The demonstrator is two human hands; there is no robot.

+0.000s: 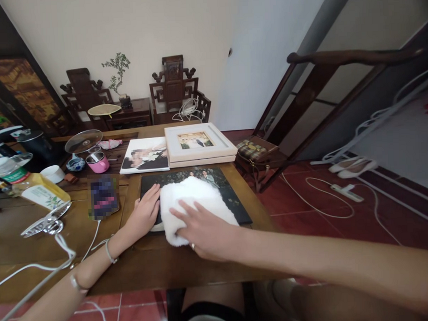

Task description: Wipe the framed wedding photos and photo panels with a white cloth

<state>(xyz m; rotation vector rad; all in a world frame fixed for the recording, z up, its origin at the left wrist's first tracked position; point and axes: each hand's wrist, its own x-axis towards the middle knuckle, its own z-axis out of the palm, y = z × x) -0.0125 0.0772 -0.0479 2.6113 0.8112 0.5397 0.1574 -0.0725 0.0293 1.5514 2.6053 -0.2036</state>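
Observation:
A dark photo panel [232, 197] lies flat on the wooden table [140, 266] in front of me. A fluffy white cloth [190, 196] covers its middle. My right hand [202, 231] rests palm down on the near part of the cloth, fingers spread. At the panel's left edge my left hand [145, 212] lies flat with fingers stretched out and pressed on it.
Behind the panel lie a white framed picture [195, 142] on a box and a photo print [145, 156]. A phone [103, 197] with a white cable, a pink pot [97, 162], a small fan [83, 141] and a bottle [39, 190] crowd the left. Cables and a power strip [346, 191] lie on the red floor.

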